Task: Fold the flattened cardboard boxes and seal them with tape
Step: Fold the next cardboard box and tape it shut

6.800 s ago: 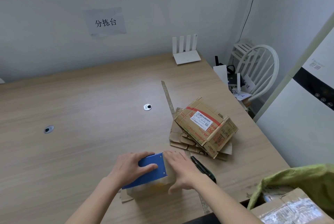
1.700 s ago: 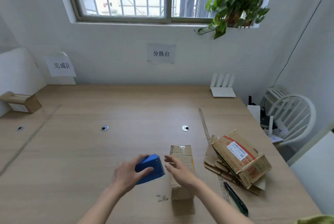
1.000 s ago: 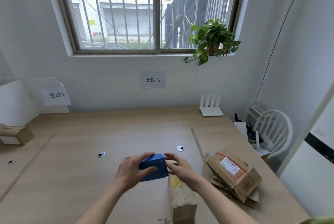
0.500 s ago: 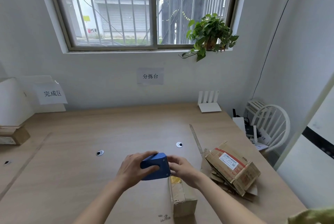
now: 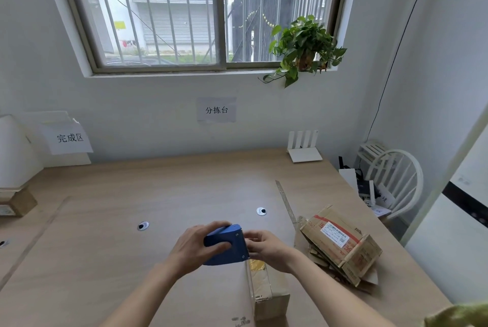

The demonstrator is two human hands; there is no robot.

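My left hand (image 5: 195, 245) grips a blue tape dispenser (image 5: 227, 245) held above the wooden table (image 5: 132, 221). My right hand (image 5: 266, 246) is at the dispenser's toothed right edge, fingers curled and pinching there; the tape end itself is too small to make out. Just below the hands stands a folded cardboard box (image 5: 268, 289) with tape along its top. A stack of flattened cardboard boxes (image 5: 340, 245) with a white label lies to the right.
A ruler (image 5: 286, 202) lies on the table behind the stack. A white router (image 5: 303, 147) stands at the back. A finished box (image 5: 15, 201) sits far left. A white chair (image 5: 396, 181) stands beyond the table's right edge.
The view lifted from the table toward the window. The dispenser came up off the box, and my right hand moved from the box top to the dispenser's toothed edge.
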